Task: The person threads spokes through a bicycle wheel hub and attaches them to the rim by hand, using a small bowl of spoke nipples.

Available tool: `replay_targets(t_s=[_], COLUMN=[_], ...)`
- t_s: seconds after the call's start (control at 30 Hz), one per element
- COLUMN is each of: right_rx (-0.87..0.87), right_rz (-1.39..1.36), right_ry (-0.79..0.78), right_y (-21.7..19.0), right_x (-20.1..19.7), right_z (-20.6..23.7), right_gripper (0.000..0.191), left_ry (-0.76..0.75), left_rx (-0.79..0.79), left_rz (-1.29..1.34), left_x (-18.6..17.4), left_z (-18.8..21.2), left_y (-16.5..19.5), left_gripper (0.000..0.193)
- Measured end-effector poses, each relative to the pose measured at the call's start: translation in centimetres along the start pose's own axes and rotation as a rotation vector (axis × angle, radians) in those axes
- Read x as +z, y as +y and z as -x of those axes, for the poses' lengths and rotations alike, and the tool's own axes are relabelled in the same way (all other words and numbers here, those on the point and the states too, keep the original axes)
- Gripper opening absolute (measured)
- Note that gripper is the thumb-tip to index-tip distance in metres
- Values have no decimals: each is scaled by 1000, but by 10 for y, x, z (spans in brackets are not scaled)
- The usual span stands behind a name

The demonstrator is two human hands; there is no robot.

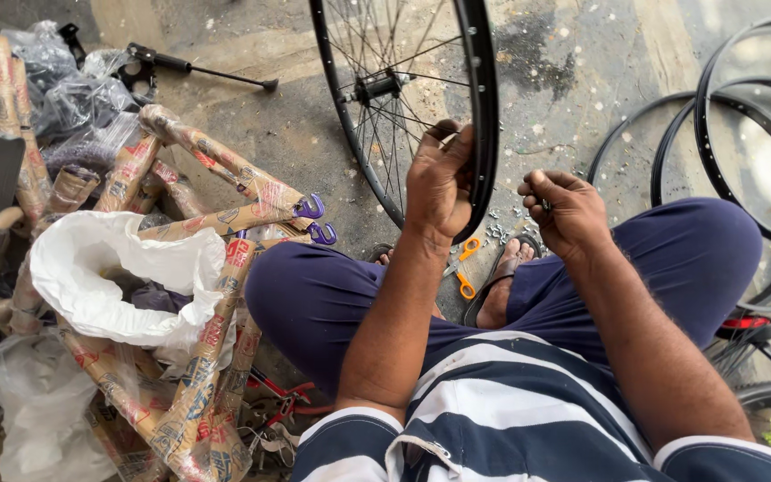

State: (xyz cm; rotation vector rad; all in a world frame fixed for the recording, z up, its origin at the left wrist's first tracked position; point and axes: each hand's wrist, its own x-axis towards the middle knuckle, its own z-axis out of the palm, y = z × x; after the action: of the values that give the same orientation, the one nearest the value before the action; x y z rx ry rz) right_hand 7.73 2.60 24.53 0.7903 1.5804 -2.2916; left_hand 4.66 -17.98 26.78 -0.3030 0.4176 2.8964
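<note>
Gripping black spoked bicycle wheel rim (485,125) – left hand (439,183) | right hand (566,210) pinching tiny part – unidentifiable | risk: part drops among scattered small metal nipples (500,234)

The floor (573,80) is rough grey concrete with pale patches and white specks. A spoked bicycle wheel (484,107) stands on it, with small metal bits (497,234) scattered near its foot beside an orange-handled tool (466,268). Bare black rims (742,134) lie to the right. On the left sit paper-wrapped frame tubes (216,161), a white plastic bag (109,277) and a black kickstand (198,70).
</note>
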Motion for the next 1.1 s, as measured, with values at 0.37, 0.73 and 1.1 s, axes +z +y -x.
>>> replay_targets(t_s=[0.37,0.73,1.1], right_rx=[-1,-47,-53], right_rz=[35,-32,17], right_ry=[-4,-27,-88], right_y=[-7,-5,-7], right_x=[11,19,19], right_z=[33,30,30], right_gripper=[12,17,15], left_ry=[8,-13,10], left_rx=[34,32,22], left_rz=[-17,-9,-13], left_x=[1,-2,-2], left_z=[8,11,11], left_y=[6,9,10], left_gripper=[43,39,39])
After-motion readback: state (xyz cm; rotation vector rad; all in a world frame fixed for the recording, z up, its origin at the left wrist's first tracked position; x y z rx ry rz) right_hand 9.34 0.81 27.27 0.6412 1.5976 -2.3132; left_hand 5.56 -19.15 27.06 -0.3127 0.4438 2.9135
